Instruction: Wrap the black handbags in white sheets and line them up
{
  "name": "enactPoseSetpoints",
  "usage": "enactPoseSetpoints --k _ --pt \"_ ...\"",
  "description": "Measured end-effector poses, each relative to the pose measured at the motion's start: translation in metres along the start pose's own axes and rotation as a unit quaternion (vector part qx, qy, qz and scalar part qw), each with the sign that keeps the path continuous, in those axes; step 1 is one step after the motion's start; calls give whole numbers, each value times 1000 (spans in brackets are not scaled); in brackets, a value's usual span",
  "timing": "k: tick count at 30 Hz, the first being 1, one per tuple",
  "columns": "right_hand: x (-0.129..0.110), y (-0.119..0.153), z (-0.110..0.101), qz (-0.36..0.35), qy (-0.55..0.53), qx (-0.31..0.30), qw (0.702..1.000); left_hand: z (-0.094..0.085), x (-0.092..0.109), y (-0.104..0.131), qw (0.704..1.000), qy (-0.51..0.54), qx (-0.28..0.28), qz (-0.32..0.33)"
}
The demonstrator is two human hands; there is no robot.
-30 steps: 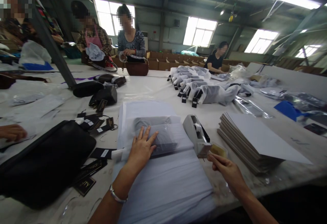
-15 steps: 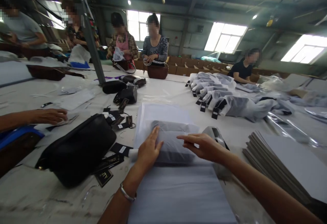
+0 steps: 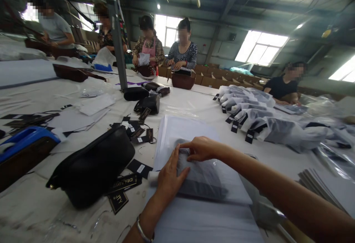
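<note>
A flat dark bundle in thin translucent white wrapping (image 3: 206, 178) lies on a stack of white sheets (image 3: 205, 221). My left hand (image 3: 172, 174) rests flat on the bundle's left side, fingers extended and thumb apart. Reaching across its top, my right hand (image 3: 201, 149) has the index finger stretched out, its tip touching down beside my left fingertips. The lower fingers of that hand are bent and partly hidden. Just left of the sheets sits a black bag (image 3: 95, 165), with black hang tags (image 3: 126, 183) beside it.
Tissue-wrapped bags with tags (image 3: 249, 110) lie in a row at the right. A stack of grey boards (image 3: 318, 187) stands at the near right. A blue-topped tape dispenser (image 3: 30, 143) is at the left, and a metal post (image 3: 119, 47) rises from the table. Several people work around it.
My right hand has moved left across the bundle to my left fingertips. The view has shifted left. Another person's hand at the left has gone from view.
</note>
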State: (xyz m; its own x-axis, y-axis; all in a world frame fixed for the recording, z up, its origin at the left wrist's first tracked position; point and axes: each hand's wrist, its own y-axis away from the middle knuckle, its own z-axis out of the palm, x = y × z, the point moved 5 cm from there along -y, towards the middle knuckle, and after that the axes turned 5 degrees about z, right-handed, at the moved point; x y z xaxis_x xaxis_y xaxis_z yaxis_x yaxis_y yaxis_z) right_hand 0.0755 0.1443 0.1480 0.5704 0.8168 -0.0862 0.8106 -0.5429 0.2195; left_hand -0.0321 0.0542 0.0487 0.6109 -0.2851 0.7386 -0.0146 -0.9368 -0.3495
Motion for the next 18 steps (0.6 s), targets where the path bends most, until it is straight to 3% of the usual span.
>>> enactPoseSetpoints --k 5,8,13,15,18 --pt "15 -7 0 65 94 17 993 0 0 0 1000 7 -8 3" --pt "38 -3 3 123 33 31 991 -1 2 0 1000 11 -11 -2" --pt "69 37 5 256 -39 152 954 -3 4 0 1000 -3 -20 12" --pt "62 63 13 276 -42 196 940 -5 6 -1 999 -20 -32 24" --pt "30 104 37 235 -77 245 937 -7 16 -4 996 -56 -45 50"
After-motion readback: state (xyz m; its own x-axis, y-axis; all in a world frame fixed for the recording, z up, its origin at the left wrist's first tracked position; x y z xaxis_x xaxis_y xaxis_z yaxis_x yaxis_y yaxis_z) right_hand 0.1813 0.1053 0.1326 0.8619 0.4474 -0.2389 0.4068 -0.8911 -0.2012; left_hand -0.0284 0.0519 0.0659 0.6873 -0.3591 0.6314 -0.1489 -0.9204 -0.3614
